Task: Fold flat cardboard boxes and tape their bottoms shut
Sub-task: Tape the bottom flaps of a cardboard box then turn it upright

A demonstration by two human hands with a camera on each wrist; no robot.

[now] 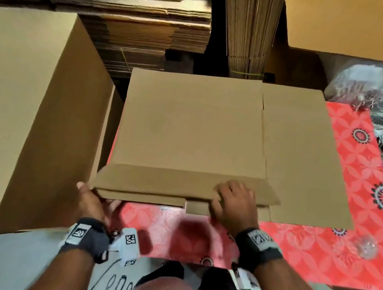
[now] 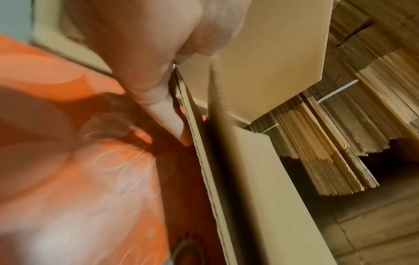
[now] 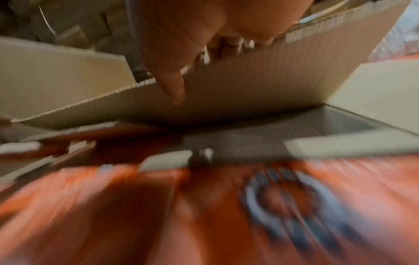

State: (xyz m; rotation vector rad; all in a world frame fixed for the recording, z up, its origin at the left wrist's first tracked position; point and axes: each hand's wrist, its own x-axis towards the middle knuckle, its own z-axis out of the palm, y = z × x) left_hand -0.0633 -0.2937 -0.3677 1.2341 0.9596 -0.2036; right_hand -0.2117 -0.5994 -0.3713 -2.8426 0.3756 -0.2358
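Observation:
A flat brown cardboard box [image 1: 193, 125] lies on the red patterned table cover [image 1: 198, 237], its near flap [image 1: 157, 181] lifted off the layers below. My left hand [image 1: 93, 199] grips the flap's near left corner, thumb on top and fingers under it; the left wrist view shows the thumb [image 2: 163, 100] pressed against the cardboard edge [image 2: 204, 161]. My right hand [image 1: 233, 205] holds the same flap further right, fingers curled over its top and thumb at the front edge. In the blurred right wrist view the thumb [image 3: 172, 84] lies under the raised flap [image 3: 226, 86].
A tall erected box [image 1: 21, 112] stands at the left of the table. Stacks of flat cardboard [image 1: 140, 23] fill the back, and a bundle stands on edge [image 1: 248, 26]. Crumpled plastic [image 1: 379, 100] lies at the right. A clear tape roll [image 1: 366, 245] rests on the cover.

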